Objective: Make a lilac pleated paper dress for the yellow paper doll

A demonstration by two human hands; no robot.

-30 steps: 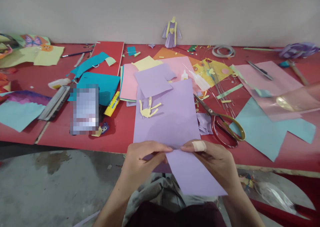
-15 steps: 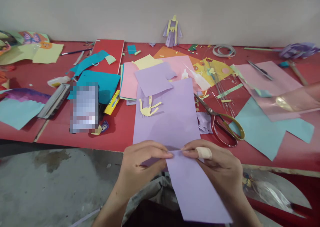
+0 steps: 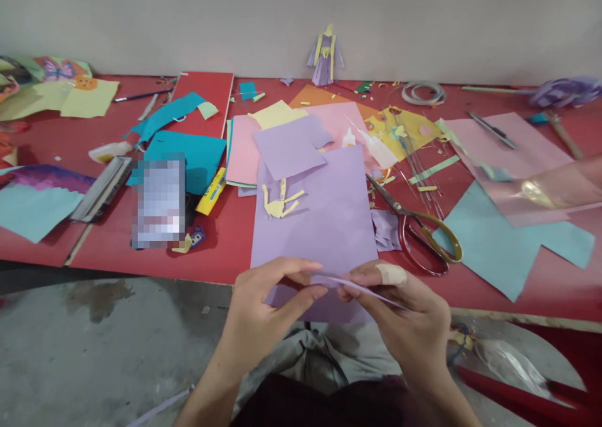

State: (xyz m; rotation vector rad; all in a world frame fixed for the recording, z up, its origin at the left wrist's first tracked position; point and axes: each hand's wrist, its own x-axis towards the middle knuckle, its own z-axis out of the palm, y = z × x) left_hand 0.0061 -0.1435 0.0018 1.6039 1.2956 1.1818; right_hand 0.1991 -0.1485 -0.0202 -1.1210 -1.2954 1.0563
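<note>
Between my two hands a purple paper strip (image 3: 332, 281) is seen nearly edge-on, above the table's front edge. My right hand (image 3: 409, 305), with a bandage on one finger, pinches it between thumb and fingers. My left hand (image 3: 270, 305) is at the strip's left end, thumb and fingers curved around it; thumb and fingertips look slightly apart. Beyond them lies a large purple sheet (image 3: 320, 232) bearing a yellow paper cutout (image 3: 275, 207). Scissors (image 3: 414, 220) rest to the right of that sheet.
Pink, teal and light blue papers (image 3: 489, 245) cover the red table. A phone (image 3: 160, 201) and yellow box (image 3: 211, 192) lie left, glue bottles (image 3: 379, 149) and wires behind. A paper doll (image 3: 325, 57) leans on the wall. Another person's forearm (image 3: 569, 179) reaches in from the right.
The purple strip, which hung down toward me, has been turned to lie nearly edge-on. The fingers of my left hand have loosened and parted from the thumb.
</note>
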